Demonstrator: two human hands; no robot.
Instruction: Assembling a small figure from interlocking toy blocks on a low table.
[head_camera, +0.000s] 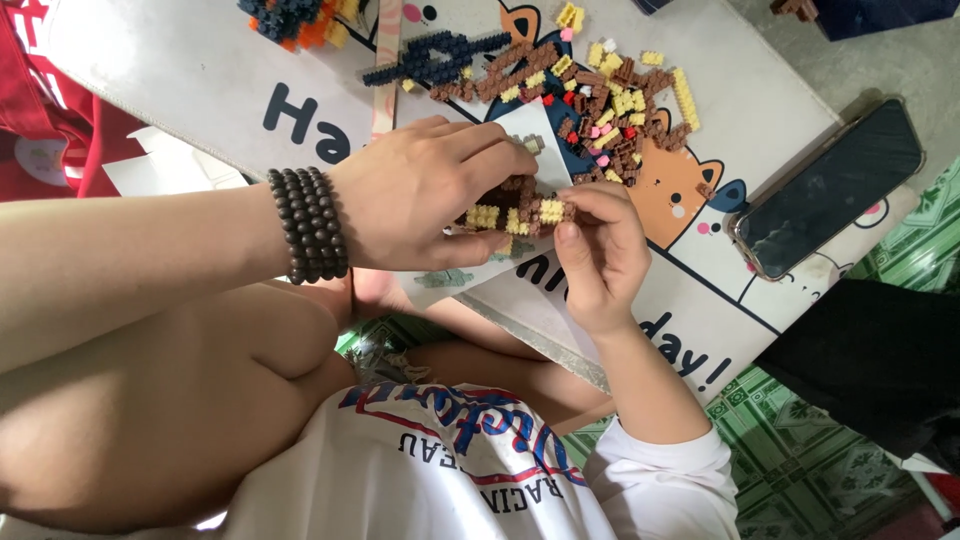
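My left hand (425, 195), with a dark bead bracelet (308, 224) on the wrist, and my right hand (600, 250) both grip a small brown and yellow brick model (515, 212) held just above a white board (200, 70) with cartoon cats. Fingers of both hands pinch the model from opposite sides, hiding part of it. A paper sheet (530, 135) lies under the hands.
A heap of loose brown, yellow, pink and red small bricks (610, 100) lies beyond the hands. A dark blue brick strip (435, 55) and an orange-blue build (295, 20) sit further back. A phone (830, 185) rests at the board's right edge, over green patterned floor.
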